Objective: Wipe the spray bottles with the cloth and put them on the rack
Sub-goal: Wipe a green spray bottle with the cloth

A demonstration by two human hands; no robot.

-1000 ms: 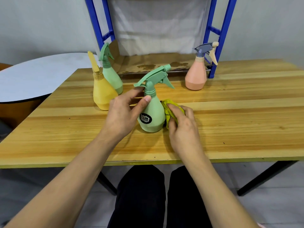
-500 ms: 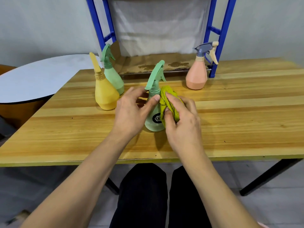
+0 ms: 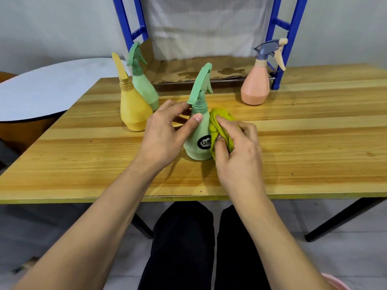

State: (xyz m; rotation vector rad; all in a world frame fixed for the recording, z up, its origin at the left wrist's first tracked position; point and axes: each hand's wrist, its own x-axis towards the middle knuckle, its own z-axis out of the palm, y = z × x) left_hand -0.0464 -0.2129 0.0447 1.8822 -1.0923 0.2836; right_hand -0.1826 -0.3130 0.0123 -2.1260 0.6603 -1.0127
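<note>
Left grip (image 3: 165, 135) round bottle (image 3: 199, 135) — cloth (image 3: 219, 126) right

Green matt plastic spray bottle (image 3: 198, 130), smooth, glossy black label. Yellow-green fuzzy cloth (image 3: 219, 130), rough nap. Yellow (image 3: 134, 109) and pink (image 3: 255, 86) matt plastic bottles. Varnished wooden plank table (image 3: 314, 126), slight sheen. Blue painted metal rack (image 3: 278, 59); stained brown cardboard liner (image 3: 199, 70).

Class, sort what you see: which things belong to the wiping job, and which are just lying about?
Job: green bottle held by left hand; cloth in right hand; yellow bottle; second green bottle; pink bottle; blue rack.
Idle: round table.
</note>
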